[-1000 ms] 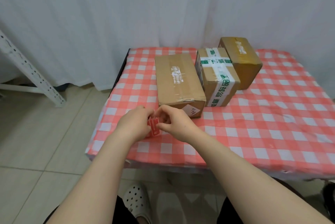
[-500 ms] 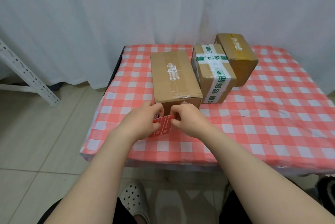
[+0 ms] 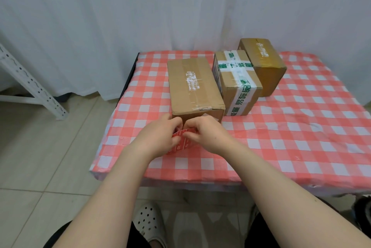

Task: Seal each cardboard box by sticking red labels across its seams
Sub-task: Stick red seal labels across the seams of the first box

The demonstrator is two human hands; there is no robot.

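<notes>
Close to the near end of the nearest cardboard box (image 3: 192,85), both hands meet above the checked tablecloth (image 3: 301,127). Left hand (image 3: 158,137) pinches the red labels (image 3: 185,140) from the left side; right hand (image 3: 204,135), fingers curled, pinches their upper edge. Labels sit between the two hands, just short of the box face; contact with it cannot be told. Taped middle box (image 3: 236,83) stands just beside the first, with the far box (image 3: 263,64) behind it. White curtain (image 3: 140,16) at the back.
</notes>
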